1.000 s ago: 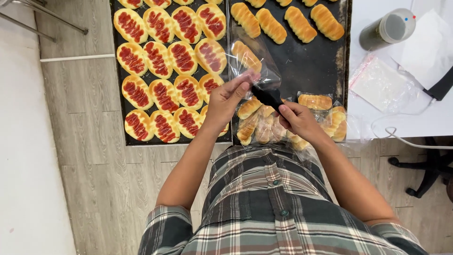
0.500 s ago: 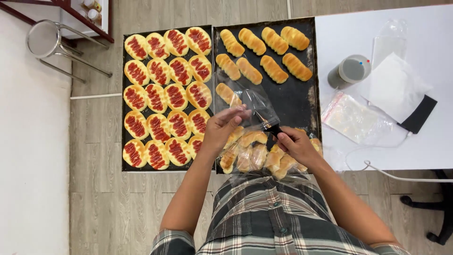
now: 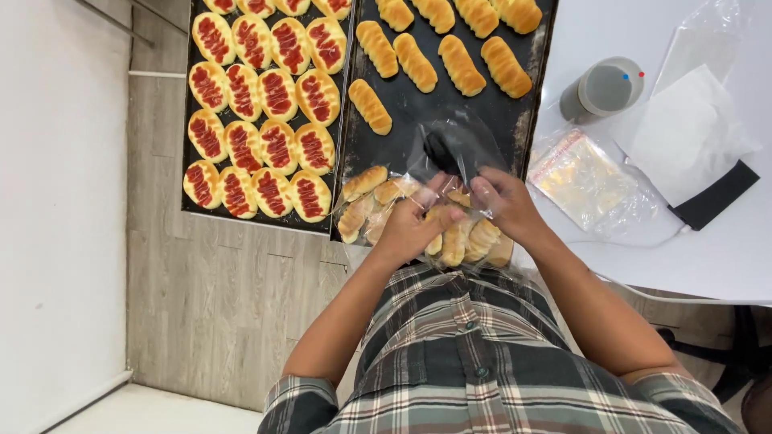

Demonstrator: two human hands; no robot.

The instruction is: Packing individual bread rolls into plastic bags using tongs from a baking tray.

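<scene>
My left hand (image 3: 416, 227) and my right hand (image 3: 505, 205) both pinch the mouth of a clear plastic bag (image 3: 453, 149) held over the black baking tray (image 3: 527, 120). The bag looks empty and stands open above the tray's near end. Beneath my hands lie several wrapped golden rolls (image 3: 378, 201) in clear bags at the tray's front edge. Bare twisted rolls (image 3: 418, 60) lie further back on the same tray. A second tray on the left holds several oval buns topped with red sauce (image 3: 265, 104).
A white table (image 3: 708, 257) stands to the right with a pile of clear bags (image 3: 591, 177), a grey lidded cup (image 3: 603, 88) and a white sheet with a black edge (image 3: 691, 145). Wooden floor (image 3: 209, 305) lies below the trays.
The roll that was inside the bag a second ago is gone from it. My hands have drawn nearer to me, over the wrapped rolls, holding an empty-looking bag. The view shifted.
</scene>
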